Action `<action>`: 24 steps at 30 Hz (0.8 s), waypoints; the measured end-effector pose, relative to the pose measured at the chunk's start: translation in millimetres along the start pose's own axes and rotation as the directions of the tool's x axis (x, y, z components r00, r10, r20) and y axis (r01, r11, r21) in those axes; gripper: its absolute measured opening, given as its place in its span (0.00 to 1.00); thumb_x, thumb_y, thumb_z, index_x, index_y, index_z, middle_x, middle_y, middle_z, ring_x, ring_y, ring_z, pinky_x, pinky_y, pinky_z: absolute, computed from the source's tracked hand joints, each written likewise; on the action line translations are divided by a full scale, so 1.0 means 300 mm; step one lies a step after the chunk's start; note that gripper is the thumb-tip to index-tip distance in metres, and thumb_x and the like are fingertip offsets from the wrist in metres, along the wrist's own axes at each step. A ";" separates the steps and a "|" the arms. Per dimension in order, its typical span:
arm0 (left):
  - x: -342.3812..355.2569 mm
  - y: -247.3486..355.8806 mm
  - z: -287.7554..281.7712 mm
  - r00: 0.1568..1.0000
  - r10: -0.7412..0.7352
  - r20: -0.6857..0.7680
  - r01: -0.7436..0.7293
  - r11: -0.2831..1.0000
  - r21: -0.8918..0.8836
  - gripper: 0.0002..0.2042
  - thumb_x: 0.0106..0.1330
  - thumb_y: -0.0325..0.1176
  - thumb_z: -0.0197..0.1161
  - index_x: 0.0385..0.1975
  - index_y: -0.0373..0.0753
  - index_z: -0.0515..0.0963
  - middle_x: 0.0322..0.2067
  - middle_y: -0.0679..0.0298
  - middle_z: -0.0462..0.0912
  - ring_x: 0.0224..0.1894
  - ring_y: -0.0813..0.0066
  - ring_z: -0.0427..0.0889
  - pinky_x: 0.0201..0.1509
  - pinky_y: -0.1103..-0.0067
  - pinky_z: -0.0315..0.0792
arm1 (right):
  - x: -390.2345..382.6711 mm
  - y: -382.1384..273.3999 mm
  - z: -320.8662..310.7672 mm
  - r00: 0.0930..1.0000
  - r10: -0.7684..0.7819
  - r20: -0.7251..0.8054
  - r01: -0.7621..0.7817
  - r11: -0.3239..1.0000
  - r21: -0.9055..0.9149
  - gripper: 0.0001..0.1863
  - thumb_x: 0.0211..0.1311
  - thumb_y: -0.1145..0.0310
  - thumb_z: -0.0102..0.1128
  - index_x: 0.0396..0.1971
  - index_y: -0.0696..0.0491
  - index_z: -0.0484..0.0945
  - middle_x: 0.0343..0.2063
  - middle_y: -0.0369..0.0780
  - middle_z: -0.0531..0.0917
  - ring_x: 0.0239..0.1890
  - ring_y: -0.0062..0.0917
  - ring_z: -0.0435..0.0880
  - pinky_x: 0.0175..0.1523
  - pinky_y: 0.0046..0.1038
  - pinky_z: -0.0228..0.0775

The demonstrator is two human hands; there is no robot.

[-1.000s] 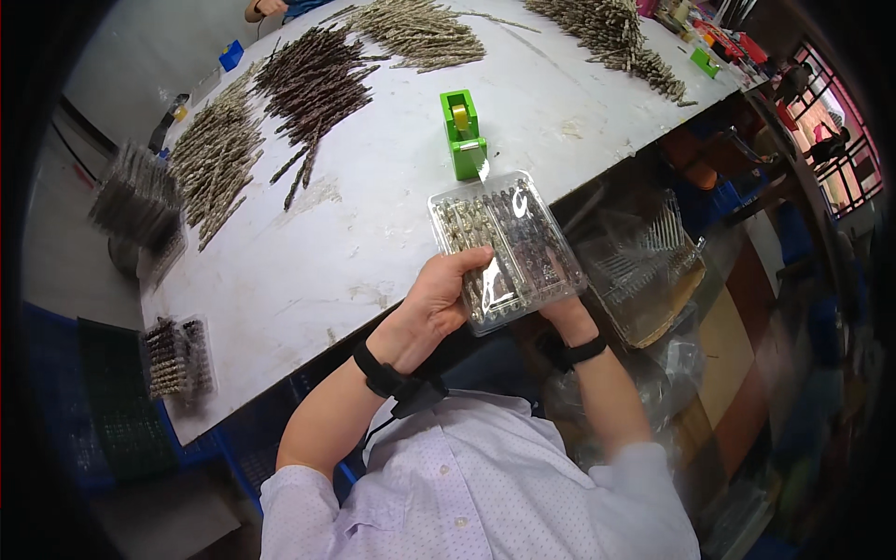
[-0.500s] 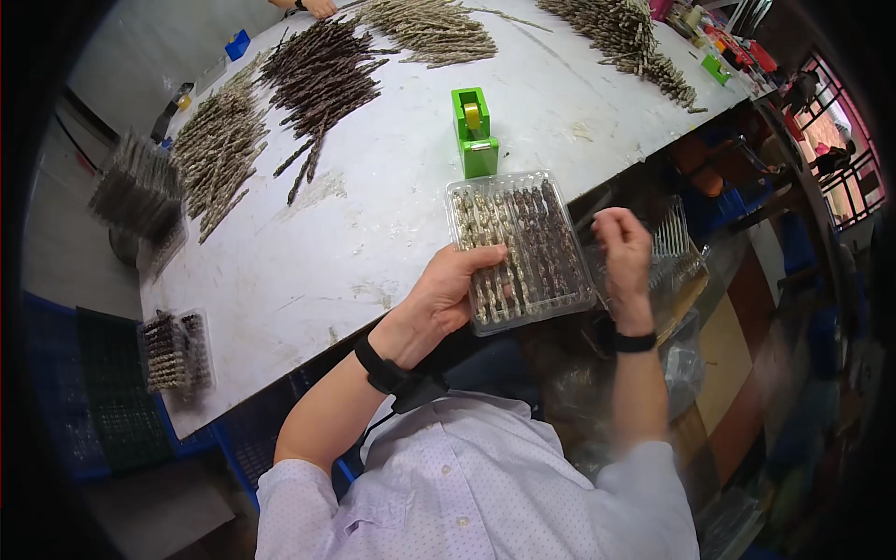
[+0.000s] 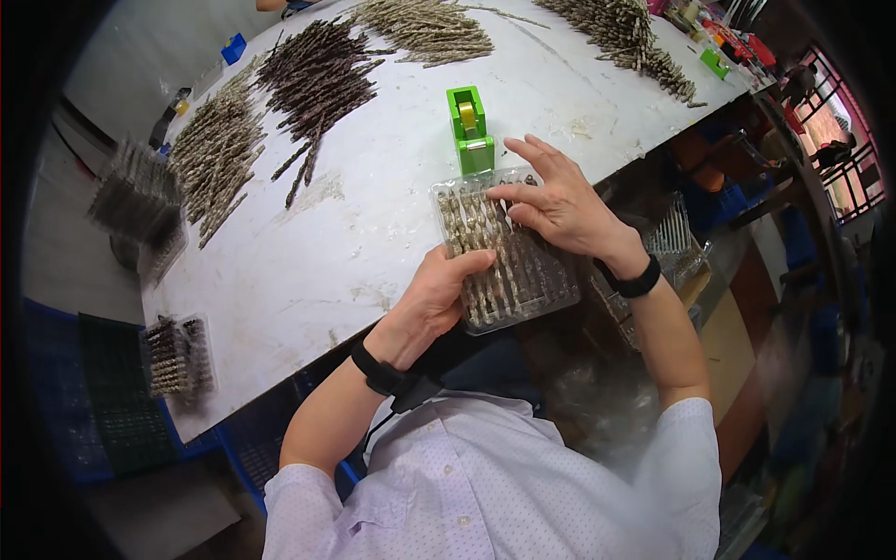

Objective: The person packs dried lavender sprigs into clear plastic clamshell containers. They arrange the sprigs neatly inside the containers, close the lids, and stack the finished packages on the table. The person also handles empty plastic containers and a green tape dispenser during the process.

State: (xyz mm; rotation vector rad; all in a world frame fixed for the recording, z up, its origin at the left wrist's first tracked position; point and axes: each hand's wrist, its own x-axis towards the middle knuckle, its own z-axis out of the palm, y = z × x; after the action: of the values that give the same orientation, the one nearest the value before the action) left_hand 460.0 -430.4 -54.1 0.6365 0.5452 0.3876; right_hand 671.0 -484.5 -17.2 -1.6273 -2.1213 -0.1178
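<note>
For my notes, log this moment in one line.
left grip: holds clear pack; right grip: over pack; green tape dispenser: on table

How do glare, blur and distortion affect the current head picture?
Head view: small glints on the held clear plastic tray; also head view: the stack of clear plastic trays at left looks smeared, the right shirt sleeve hazy, the nearer green tape dispenser sharper; head view again: fisheye distortion, with black corners.

- Small blue object (image 3: 233, 49), upper left
- Red items (image 3: 761, 50), upper right
- Barred window (image 3: 849, 191), far right
- Blue mesh panel (image 3: 54, 387), lower left
</note>
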 end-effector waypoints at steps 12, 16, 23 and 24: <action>-0.166 -0.132 -0.092 0.993 0.084 0.088 -0.113 0.905 0.409 0.13 0.60 0.28 0.63 0.42 0.30 0.77 0.34 0.66 0.81 0.34 0.83 0.76 0.41 0.81 0.73 | 0.075 0.017 -0.060 0.761 0.499 0.415 -0.624 0.388 0.678 0.11 0.66 0.65 0.55 0.41 0.56 0.79 0.36 0.34 0.82 0.35 0.14 0.77 0.39 0.18 0.69; -0.154 -0.119 -0.085 0.992 0.102 0.077 -0.126 0.878 0.461 0.11 0.60 0.28 0.62 0.41 0.29 0.77 0.32 0.67 0.81 0.32 0.85 0.75 0.38 0.83 0.72 | 0.151 0.074 0.050 0.628 0.479 0.613 -0.721 0.062 0.690 0.10 0.67 0.62 0.56 0.35 0.53 0.78 0.29 0.31 0.81 0.27 0.09 0.73 0.29 0.14 0.64; -0.123 -0.127 -0.120 0.995 0.073 0.061 -0.095 0.833 0.546 0.11 0.60 0.27 0.63 0.41 0.29 0.77 0.32 0.68 0.81 0.33 0.85 0.76 0.39 0.82 0.73 | 0.178 0.078 0.162 0.634 0.494 0.595 -0.772 0.361 0.524 0.08 0.60 0.66 0.60 0.26 0.54 0.80 0.21 0.33 0.80 0.20 0.11 0.71 0.25 0.15 0.62; -0.119 -0.127 -0.117 0.996 0.078 0.051 -0.093 0.836 0.541 0.10 0.60 0.27 0.63 0.39 0.29 0.77 0.30 0.69 0.81 0.31 0.85 0.75 0.37 0.82 0.72 | 0.168 0.075 0.183 0.642 0.498 0.583 -0.765 0.466 0.445 0.08 0.60 0.67 0.60 0.25 0.54 0.80 0.20 0.33 0.80 0.19 0.11 0.71 0.25 0.15 0.62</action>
State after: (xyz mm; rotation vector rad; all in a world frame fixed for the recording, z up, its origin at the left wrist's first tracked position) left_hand 417.9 -460.4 -89.7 1.2208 0.6061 0.3049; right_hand 665.6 -414.3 -50.2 -1.9194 -1.2901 1.1728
